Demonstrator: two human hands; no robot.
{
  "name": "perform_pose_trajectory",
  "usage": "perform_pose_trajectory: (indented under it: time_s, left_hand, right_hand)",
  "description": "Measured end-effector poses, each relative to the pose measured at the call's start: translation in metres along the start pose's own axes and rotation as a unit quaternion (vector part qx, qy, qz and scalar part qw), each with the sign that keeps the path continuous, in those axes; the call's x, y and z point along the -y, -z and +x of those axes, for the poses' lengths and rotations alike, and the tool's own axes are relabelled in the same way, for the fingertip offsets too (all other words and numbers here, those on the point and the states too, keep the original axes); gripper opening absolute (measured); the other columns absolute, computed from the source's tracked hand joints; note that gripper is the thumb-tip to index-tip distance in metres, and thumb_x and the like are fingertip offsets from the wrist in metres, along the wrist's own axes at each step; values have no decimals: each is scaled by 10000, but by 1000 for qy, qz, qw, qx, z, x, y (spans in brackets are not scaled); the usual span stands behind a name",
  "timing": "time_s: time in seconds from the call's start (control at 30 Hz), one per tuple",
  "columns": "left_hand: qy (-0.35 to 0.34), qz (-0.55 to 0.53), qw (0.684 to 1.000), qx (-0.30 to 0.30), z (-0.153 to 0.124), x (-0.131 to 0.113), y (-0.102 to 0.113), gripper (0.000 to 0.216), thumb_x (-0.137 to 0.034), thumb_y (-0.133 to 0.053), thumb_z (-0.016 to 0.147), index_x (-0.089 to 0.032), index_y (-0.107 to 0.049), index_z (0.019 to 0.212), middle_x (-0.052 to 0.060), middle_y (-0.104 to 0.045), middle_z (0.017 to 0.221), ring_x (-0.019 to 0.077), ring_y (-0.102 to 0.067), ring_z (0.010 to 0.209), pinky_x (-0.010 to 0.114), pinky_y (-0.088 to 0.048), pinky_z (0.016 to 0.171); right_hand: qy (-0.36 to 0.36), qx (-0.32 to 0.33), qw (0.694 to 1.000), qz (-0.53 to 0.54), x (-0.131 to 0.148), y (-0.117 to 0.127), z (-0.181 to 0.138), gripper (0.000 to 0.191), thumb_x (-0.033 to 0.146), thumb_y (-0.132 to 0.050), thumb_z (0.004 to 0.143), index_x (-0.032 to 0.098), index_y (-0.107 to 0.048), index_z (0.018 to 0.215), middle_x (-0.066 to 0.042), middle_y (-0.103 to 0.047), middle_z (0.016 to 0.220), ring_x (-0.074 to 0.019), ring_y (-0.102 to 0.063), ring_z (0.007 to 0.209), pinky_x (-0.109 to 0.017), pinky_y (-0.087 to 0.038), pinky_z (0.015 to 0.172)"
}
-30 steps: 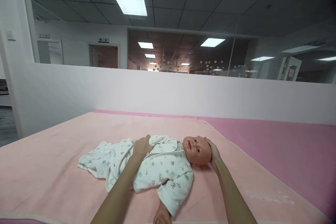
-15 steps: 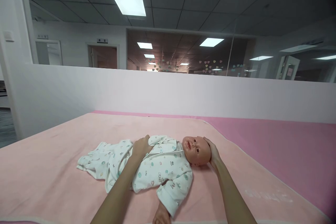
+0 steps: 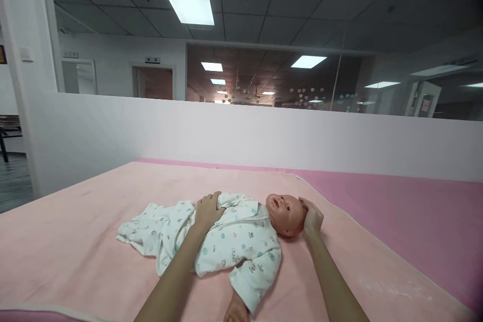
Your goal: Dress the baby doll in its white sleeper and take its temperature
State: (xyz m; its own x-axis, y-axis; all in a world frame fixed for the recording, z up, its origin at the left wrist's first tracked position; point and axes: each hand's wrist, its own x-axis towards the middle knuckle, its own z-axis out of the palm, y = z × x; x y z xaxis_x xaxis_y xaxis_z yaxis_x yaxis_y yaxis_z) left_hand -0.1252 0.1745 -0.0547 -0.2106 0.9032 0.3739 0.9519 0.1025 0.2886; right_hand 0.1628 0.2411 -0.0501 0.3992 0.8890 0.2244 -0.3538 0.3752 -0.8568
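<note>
A baby doll (image 3: 241, 236) in a white patterned sleepsuit lies on its back on a pale pink blanket (image 3: 75, 241), head to the right. My left hand (image 3: 207, 210) rests on the doll's chest, its fingers curled over the suit. My right hand (image 3: 311, 218) cups the top of the doll's head (image 3: 286, 214), fingers bent around it. The doll's bare hand (image 3: 236, 312) sticks out of the near sleeve at the bottom edge.
A darker pink sheet (image 3: 407, 211) covers the bed to the right of the blanket. A low white partition wall (image 3: 264, 133) runs behind the bed, with glass and office rooms beyond. A white pillar (image 3: 26, 75) stands at the left.
The doll's face has turned upward, away from me. My right hand has slid from the side of the head to its top. My view has shifted slightly.
</note>
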Motion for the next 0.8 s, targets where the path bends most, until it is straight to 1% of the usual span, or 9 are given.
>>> perform_pose_trajectory:
  time_s: [0.1,0.17,0.23,0.3,0.37,0.43,0.5,0.67,0.8]
  left_hand:
    - [-12,-59,998,4,-2,-3,3,528,-406,-431,764,-267,-328,1263,61,-521,1165,216,-444,1112,362,-304,953]
    - [-38,-97,995,-11,-5,-9,7,534,-447,-436,764,-297,-332,1266,40,-460,1256,219,-370,1195,395,-252,1008]
    - [-76,-131,988,-27,-8,-16,12,487,-458,-476,745,-329,-412,1211,5,-426,1300,226,-304,1246,421,-203,1043]
    - [-129,-197,972,-13,-11,-23,16,388,-436,-493,746,-320,-519,1115,-8,-481,1251,204,-361,1208,374,-247,1036]
    - [-191,-276,941,37,-14,-30,19,319,-398,-501,750,-281,-591,1033,0,-574,1124,161,-483,1078,281,-352,957]
    - [-227,-320,916,80,-16,-34,19,296,-366,-532,731,-247,-629,984,1,-627,1011,137,-544,958,228,-407,868]
    - [-222,-327,914,88,-17,-36,17,268,-343,-557,709,-232,-657,930,-4,-651,944,136,-559,907,223,-418,829]
    - [-176,-322,929,58,-16,-37,15,236,-288,-485,740,-204,-686,831,2,-675,818,129,-565,770,232,-421,729]
    - [-107,-390,912,62,-13,-36,16,246,-282,-469,742,-151,-666,811,28,-670,796,138,-568,755,252,-426,733]
  right_hand:
    - [136,-50,988,-60,-1,-4,-5,89,185,-539,634,225,-608,672,3,-651,723,-198,-563,876,-311,-419,820]
    - [278,-37,946,-165,-3,-12,-16,82,204,-549,647,227,-620,679,-34,-638,776,-229,-533,916,-363,-368,876]
    - [404,41,878,-252,-8,-23,-32,88,208,-540,671,234,-624,675,-51,-623,755,-239,-538,855,-392,-358,857]
    - [478,168,812,-290,-15,-35,-50,123,178,-523,689,242,-627,704,-45,-616,728,-219,-541,778,-372,-376,792]
    - [523,292,734,-319,-20,-44,-65,153,148,-502,701,233,-624,734,-45,-611,715,-200,-528,713,-338,-383,708]
    - [540,365,676,-345,-23,-51,-74,166,127,-475,715,211,-615,744,-53,-602,697,-184,-507,662,-309,-368,638]
    - [537,380,661,-361,-24,-53,-77,164,118,-451,727,194,-596,722,-52,-577,657,-168,-488,621,-286,-348,593]
    - [485,386,665,-416,-23,-57,-76,145,133,-426,747,186,-521,652,-28,-530,630,-144,-467,602,-261,-320,565]
    - [466,370,677,-434,-23,-59,-77,139,154,-435,761,183,-523,658,-30,-546,648,-149,-479,627,-263,-325,582]
